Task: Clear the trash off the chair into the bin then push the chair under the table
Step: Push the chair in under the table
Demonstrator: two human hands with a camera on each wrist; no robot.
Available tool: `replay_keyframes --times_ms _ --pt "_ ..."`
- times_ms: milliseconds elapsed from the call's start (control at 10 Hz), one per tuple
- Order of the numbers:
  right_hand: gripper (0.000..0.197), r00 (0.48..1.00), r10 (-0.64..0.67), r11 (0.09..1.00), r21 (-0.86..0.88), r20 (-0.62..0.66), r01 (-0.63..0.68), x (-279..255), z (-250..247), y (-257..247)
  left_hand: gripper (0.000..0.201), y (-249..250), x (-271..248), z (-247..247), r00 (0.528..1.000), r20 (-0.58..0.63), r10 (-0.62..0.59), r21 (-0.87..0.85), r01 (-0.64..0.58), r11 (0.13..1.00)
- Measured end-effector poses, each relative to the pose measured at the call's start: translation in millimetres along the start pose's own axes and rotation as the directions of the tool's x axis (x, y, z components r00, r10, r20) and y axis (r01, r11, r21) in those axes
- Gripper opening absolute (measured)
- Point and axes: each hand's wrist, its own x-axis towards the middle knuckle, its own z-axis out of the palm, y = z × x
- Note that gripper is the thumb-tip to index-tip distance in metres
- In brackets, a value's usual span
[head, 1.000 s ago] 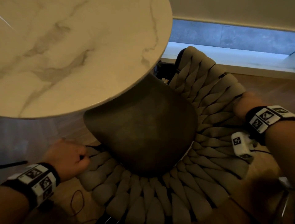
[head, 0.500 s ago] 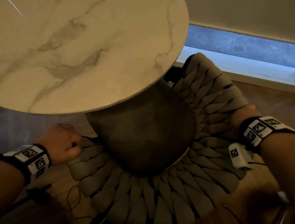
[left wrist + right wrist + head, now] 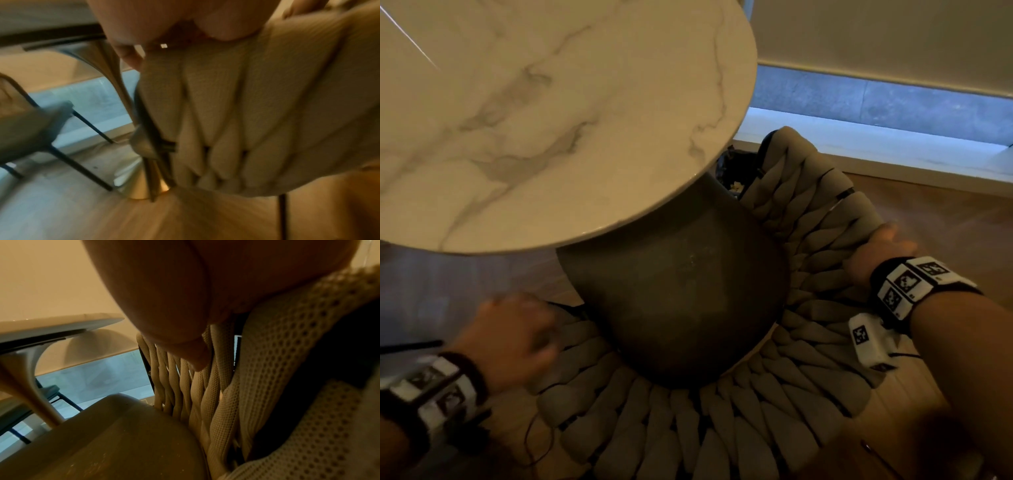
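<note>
A chair with a thick woven beige back (image 3: 808,240) and a smooth grey seat (image 3: 681,301) stands at the round marble table (image 3: 551,120). The table top overhangs the front of the seat, which shows no trash. My left hand (image 3: 517,335), blurred, grips the left end of the woven back (image 3: 257,105), with the thumb side (image 3: 131,60) below the rim. My right hand (image 3: 876,253) holds the top of the back on the right. In the right wrist view its thumb (image 3: 195,356) lies against the cords (image 3: 277,369) above the seat (image 3: 113,443).
A dark bin (image 3: 736,171) with pale scraps inside sits behind the chair near the low window. Another chair with black legs (image 3: 30,126) stands beyond the table's pedestal (image 3: 24,386). A thin cable (image 3: 534,445) lies on the wooden floor at lower left.
Both hands have stayed on the chair back, which has shifted slightly toward the table. The left hand is now blurred with motion.
</note>
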Motion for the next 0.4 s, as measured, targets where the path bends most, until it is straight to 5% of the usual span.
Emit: replay_keyframes --times_ms 200,400 --pt "0.122 0.999 -0.023 0.998 0.063 0.037 0.02 -7 -16 0 0.024 17 -5 14 0.999 -0.035 -0.01 -0.023 0.009 1.0" --pt "0.091 0.937 -0.349 0.859 0.392 -0.021 0.329 -44 -26 37 0.048 31 -17 -1 0.961 0.212 -0.175 -0.1 0.2 0.975"
